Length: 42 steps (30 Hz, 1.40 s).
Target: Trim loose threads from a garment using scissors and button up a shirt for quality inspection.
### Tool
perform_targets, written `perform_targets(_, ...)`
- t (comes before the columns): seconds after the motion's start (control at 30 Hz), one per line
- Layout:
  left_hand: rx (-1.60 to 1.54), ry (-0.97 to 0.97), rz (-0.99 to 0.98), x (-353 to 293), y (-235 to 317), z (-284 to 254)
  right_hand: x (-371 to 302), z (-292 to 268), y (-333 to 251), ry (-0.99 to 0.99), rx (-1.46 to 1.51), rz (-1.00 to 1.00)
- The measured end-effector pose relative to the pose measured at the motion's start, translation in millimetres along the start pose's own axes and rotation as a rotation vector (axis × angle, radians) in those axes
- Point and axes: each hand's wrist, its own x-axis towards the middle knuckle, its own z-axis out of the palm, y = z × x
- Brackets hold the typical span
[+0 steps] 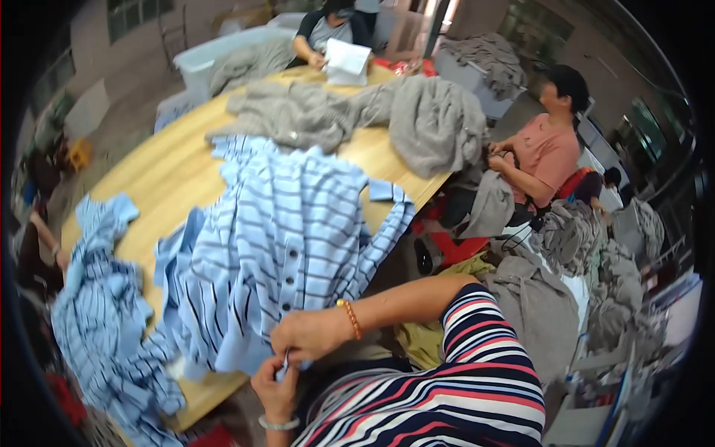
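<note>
A light-blue knitted cardigan (pixel 261 223) with dark stripes and a row of dark buttons lies across the table in front of me. Its lower front edge reaches over the table's near side to my hands. My left hand (pixel 274 391), with a pale bangle at the wrist, is closed in a pinch on a light-blue bit of that edge. Just above it, my right hand (pixel 313 333), wearing a beaded bracelet, is closed with its fingertips against the same edge. Something small and dark shows between the fingertips, too small to name.
More blue striped knitwear (pixel 104 298) hangs off the left of the wooden table (pixel 171 164). Grey knitted garments (pixel 298 112) lie at its far side. A person in pink (pixel 547 156) sits at the right; another (pixel 335 33) sits beyond the table, near a pale bin (pixel 197 63).
</note>
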Motion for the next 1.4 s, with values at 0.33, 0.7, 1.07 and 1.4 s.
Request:
perform_targets(0.33, 0.064, -0.077, 0.042, 0, -10, 15, -24, 8, -21, 0.119, -0.246, -0.147)
perform_targets(0.7, -0.039, -0.228, 0.087, -1, -2, 2, -27, 1, -29, -0.014, -0.345, -0.072)
perform_targets(1.07, 0.119, -0.203, 0.076, -14, 4, 14, -35, 22, -9, 0.18, -0.415, -0.249)
perform_targets(1.4, -1.692, -0.376, -0.51, -5, -36, 35, -38, 3, -17, 0.154, -0.239, -0.143)
